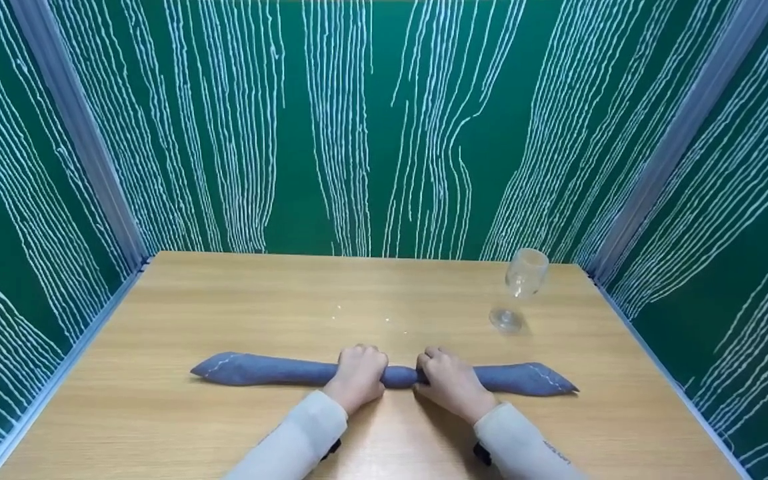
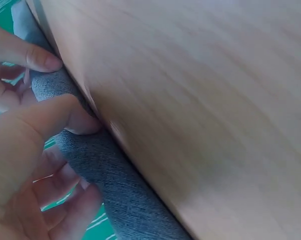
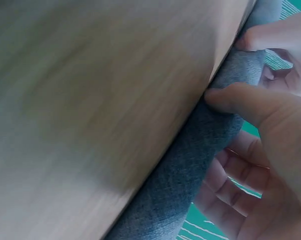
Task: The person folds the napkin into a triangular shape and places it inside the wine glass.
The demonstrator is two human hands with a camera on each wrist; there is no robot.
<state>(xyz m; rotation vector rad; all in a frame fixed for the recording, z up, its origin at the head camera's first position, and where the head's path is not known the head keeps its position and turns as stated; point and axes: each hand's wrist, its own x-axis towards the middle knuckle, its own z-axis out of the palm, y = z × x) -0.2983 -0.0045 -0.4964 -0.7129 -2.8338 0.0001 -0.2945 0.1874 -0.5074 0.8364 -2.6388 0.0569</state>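
Observation:
A blue-grey cloth (image 1: 399, 377), rolled into a long strip with pointed ends, lies crosswise on the table. Just left of its middle, my left hand (image 1: 361, 377) grips the roll; my right hand (image 1: 452, 383) holds it a short way to the right. A small stretch of cloth shows between the two. Seen from the left wrist, the left thumb (image 2: 73, 115) presses the near side of the rolled cloth (image 2: 125, 195) while the other fingers curl behind. From the right wrist, the right thumb (image 3: 228, 97) lies likewise on the cloth (image 3: 165, 195), fingers curled on its far side.
An upright stemmed glass (image 1: 527, 273) stands toward the back right of the wooden table (image 1: 257, 293). Green walls (image 1: 404, 133) with wavy white lines enclose the back and sides, with grey posts (image 1: 84, 127) at the corners. Small bright specks dot the tabletop beyond the hands.

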